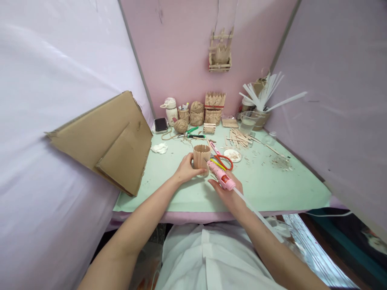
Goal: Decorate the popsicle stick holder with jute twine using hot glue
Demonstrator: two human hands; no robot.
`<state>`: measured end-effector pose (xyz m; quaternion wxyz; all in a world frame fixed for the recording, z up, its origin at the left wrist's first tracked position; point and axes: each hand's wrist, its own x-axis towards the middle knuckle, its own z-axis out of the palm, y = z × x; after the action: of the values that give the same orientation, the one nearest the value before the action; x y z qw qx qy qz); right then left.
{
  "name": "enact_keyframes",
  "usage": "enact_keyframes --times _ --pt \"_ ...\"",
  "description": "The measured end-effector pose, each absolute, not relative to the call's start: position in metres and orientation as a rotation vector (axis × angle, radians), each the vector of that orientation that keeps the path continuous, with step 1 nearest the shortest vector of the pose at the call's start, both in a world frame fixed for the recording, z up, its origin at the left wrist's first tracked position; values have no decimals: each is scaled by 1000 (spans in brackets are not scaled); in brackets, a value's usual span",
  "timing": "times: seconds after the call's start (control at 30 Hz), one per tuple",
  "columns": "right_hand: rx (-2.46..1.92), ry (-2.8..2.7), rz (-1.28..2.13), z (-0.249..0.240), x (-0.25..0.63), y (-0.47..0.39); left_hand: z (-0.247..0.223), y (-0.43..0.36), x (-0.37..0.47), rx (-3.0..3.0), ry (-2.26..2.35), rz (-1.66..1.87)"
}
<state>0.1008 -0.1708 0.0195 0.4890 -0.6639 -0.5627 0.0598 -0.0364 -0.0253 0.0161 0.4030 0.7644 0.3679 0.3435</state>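
Far left: brown cardboard sheets [99,133] lean at a tilt over the left edge of the green-covered table [181,197]. Right of them, at the back, a dark smartphone [160,125]; nearer, a crumpled white wad [159,148]. Next, a white lidded bottle [171,110], then a stick-clad marker holder [184,116] with a twine ball [180,126] just in front.

Left hand [186,168]: fingers wrapped around the left side of the wooden-stick cup [201,158], thumb across its near side. Cup upright, open top up, near the middle of the table. Behind it, green-handled pliers [192,130] and a small slatted wooden piece [209,128].

Right hand [229,189]: fingers grasping the pink glue gun [220,174], partly hidden by its body; thumb extended toward the cup, off the barrel. Nozzle directed at the right wall of the cup; contact cannot be told. A long translucent glue stick [256,213] trails from the rear of the gun, over the right forearm. Just beyond the gun, red-handled scissors [225,162].

Further right: a round white dish [232,156] with small bits in it; behind it, loose wooden sticks [238,138]; then a clear plastic cup [248,123] of liquid beside a container [262,121] of white strips [263,94]. Last, a scatter of wood debris [281,162] near the right edge
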Motion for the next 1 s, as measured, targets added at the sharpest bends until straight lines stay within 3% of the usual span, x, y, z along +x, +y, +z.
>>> enact_keyframes --times 1.0 --pt "-1656 -1305 53 16 106 -171 18 -26 -37 1919 961 842"
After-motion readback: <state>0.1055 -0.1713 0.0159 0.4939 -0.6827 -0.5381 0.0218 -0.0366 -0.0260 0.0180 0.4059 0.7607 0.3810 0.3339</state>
